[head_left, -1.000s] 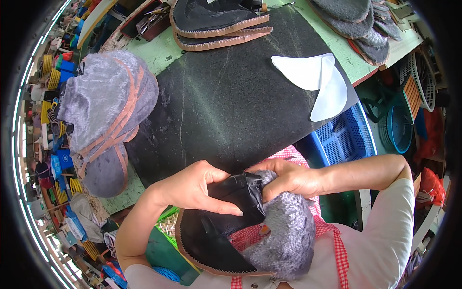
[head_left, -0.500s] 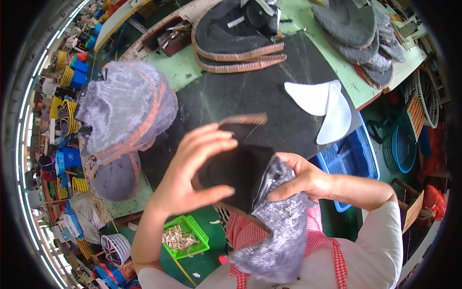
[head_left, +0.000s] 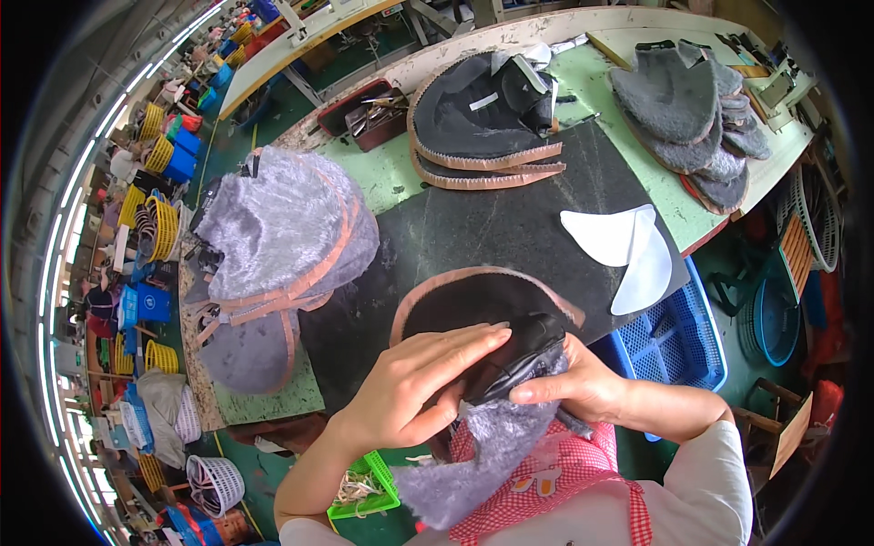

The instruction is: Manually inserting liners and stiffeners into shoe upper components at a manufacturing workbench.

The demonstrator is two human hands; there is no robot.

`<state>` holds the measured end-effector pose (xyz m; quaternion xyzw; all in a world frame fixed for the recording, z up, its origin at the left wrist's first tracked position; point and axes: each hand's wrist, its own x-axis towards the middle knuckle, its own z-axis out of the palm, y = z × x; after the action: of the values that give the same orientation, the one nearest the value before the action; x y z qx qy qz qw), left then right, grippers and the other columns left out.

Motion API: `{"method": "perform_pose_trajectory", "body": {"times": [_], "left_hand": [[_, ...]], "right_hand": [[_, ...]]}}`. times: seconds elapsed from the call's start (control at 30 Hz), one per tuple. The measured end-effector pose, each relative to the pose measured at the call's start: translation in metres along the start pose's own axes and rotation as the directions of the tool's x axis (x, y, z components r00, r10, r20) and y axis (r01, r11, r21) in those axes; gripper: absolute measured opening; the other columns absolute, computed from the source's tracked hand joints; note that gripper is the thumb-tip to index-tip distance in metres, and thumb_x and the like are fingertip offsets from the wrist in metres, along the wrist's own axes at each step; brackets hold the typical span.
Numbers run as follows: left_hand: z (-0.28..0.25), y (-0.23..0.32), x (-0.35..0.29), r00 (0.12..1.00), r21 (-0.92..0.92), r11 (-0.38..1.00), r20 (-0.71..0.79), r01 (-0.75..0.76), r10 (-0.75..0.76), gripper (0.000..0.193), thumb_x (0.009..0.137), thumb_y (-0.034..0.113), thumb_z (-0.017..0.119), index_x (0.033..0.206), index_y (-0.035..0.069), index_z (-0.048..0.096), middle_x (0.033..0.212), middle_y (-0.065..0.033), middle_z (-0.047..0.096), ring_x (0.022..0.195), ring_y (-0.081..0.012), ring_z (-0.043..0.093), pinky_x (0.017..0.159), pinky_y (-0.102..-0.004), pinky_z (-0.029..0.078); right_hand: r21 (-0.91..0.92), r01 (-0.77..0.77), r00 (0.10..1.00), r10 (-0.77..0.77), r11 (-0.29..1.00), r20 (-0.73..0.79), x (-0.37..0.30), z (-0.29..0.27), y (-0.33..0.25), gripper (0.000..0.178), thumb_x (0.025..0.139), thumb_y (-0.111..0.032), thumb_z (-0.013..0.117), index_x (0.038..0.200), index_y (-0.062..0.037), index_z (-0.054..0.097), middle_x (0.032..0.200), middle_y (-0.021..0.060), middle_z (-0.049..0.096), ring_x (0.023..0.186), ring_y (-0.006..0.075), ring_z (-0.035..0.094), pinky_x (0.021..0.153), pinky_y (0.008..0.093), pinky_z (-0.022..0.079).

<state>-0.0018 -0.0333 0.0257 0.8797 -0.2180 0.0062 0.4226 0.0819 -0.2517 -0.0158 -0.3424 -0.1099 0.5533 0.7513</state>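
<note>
Between my hands is a shoe upper [head_left: 473, 305], black on the outside, with a notched pinkish-brown edge strip curving along its far side. Grey plush lining [head_left: 510, 428] hangs from its near end towards my apron. My right hand [head_left: 583, 382] grips the right end, thumb on top where black material meets plush. The left hand [head_left: 410, 382] lies over the black part with its fingers close together and bent round it; its thumb is tucked beneath. Beyond the hands, the black mat [head_left: 482, 227] bears two overlapping white curved pieces [head_left: 642, 264] at its right.
Similar black uppers [head_left: 473, 114] are stacked at the mat's far edge beside a tool box [head_left: 375, 123]. Grey plush uppers [head_left: 282, 227] pile up at left, more plush pieces [head_left: 669, 96] at far right. Below the table are a blue basket [head_left: 674, 350] and a green basket [head_left: 387, 491] with scraps.
My left hand has gone from spread fingers to closing over the black part. The upper has turned, its notched edge now spread out on the far side. The view has shifted slightly.
</note>
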Motion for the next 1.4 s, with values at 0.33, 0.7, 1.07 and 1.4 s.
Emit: {"method": "perform_pose_trajectory", "body": {"times": [0.33, 0.7, 1.07, 1.4], "left_hand": [[0.007, 0.011, 0.006, 0.999, 0.184, 0.982, -0.014, 0.05, -0.048, 0.073, 0.067, 0.003, 0.064, 0.139, 0.004, 0.051, 0.135, -0.0131, 0.058, 0.121, -0.0301, 0.059, 0.099, -0.0411, 0.048], [0.029, -0.006, 0.007, 0.95, 0.485, 0.874, -0.288, 0.034, 0.123, 0.037, 0.074, 0.005, 0.067, 0.111, 0.004, 0.068, 0.103, -0.0073, 0.074, 0.093, -0.0221, 0.073, 0.074, -0.0311, 0.055], [0.019, -0.005, 0.003, 0.939, 0.387, 0.921, -0.3, -0.039, 0.166, 0.043, 0.07, -0.003, 0.068, 0.113, 0.003, 0.068, 0.103, -0.0103, 0.074, 0.091, -0.0238, 0.073, 0.071, -0.0321, 0.056], [0.009, 0.003, -0.008, 0.938, 0.09, 0.981, -0.32, 0.171, -0.134, 0.051, 0.073, -0.007, 0.059, 0.121, 0.008, 0.067, 0.095, -0.014, 0.072, 0.081, -0.0281, 0.073, 0.069, -0.0352, 0.057]], "right_hand": [[0.21, -0.041, 0.997, 0.053, 0.977, -0.051, -0.003, 0.002, 0.01, 0.035, 0.083, -0.001, 0.075, 0.116, -0.0027, 0.065, 0.111, 0.0069, 0.069, 0.103, 0.0144, 0.064, 0.095, 0.0294, 0.049], [0.539, -0.178, 0.965, 0.253, 0.823, -0.069, -0.005, 0.001, 0.031, 0.039, 0.085, -0.007, 0.072, 0.122, -0.0051, 0.06, 0.114, 0.0064, 0.067, 0.106, 0.0178, 0.064, 0.097, 0.0333, 0.049], [0.501, -0.068, 0.996, 0.028, 0.863, 0.088, 0.01, -0.009, 0.037, 0.046, 0.08, -0.001, 0.071, 0.124, -0.0017, 0.058, 0.111, 0.0089, 0.068, 0.101, 0.0193, 0.065, 0.093, 0.0327, 0.051], [-0.737, 0.412, 0.824, -0.565, 0.536, 0.051, 0.007, -0.014, -0.016, 0.05, 0.08, -0.018, 0.082, 0.117, -0.0043, 0.052, 0.117, 0.0069, 0.056, 0.089, 0.0103, 0.06, 0.068, 0.0261, 0.053]]}}
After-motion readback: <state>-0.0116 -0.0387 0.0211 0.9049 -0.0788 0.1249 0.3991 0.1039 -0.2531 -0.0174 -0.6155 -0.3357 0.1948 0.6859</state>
